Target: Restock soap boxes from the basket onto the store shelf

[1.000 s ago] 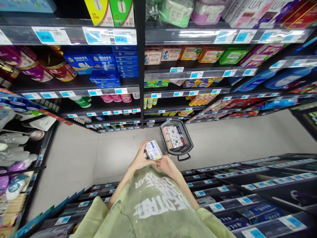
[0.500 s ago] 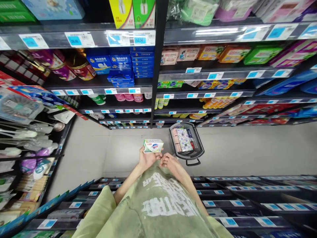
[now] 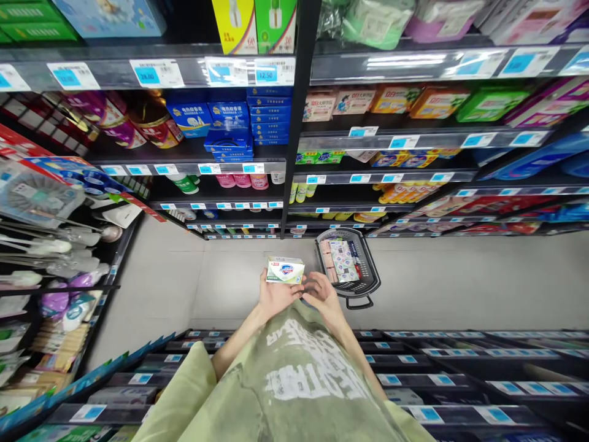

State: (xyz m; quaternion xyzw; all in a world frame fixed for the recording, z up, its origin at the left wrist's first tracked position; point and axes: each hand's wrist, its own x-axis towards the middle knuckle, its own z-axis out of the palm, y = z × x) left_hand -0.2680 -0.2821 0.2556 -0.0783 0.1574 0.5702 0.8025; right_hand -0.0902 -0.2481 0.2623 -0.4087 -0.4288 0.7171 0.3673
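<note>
A small white and green soap box (image 3: 285, 270) rests in my left hand (image 3: 277, 296), whose fingers wrap around it from below. The broad printed side of the box faces up toward me. Just right of it, my right hand (image 3: 323, 296) is apart from the box, fingers bent and spread, with nothing visible in it. Both hands are in front of my green shirt. On the floor to their right stands a dark shopping basket (image 3: 368, 283) holding several packs, some white and green, some pink.
A tall shelf unit (image 3: 294, 147) with several tiers of boxed goods and price tags rises ahead. Hanging brushes and utensils (image 3: 55, 245) line the left side. More shelves (image 3: 414, 362) run close behind and beside me. Grey tiled floor (image 3: 460, 270) stretches right.
My right hand has lifted slightly and opened its fingers, turning beside the box. The soap box has tilted a little, showing more of its printed side. The basket stays put.
</note>
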